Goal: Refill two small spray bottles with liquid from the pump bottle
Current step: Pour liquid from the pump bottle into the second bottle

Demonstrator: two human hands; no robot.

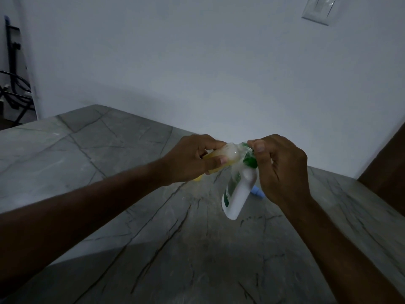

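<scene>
My left hand (192,157) grips a small yellow spray bottle (213,160), tilted with its clear open top toward the right. My right hand (280,170) holds the green pump head (249,160) of a white pump bottle (237,194) with a green label; the thumb rests on top of the pump. The pump bottle hangs tilted above the table, its nozzle against the yellow bottle's mouth. A light blue object (258,192), partly hidden behind the pump bottle and my right hand, lies on the table; I cannot tell what it is.
A grey marble-patterned table (109,154) stretches below both hands, meeting a white wall (197,62) at the back. A dark metal rack (13,84) stands at far left. A wall switch plate (318,9) is at upper right. A dark brown surface (385,163) borders the right edge.
</scene>
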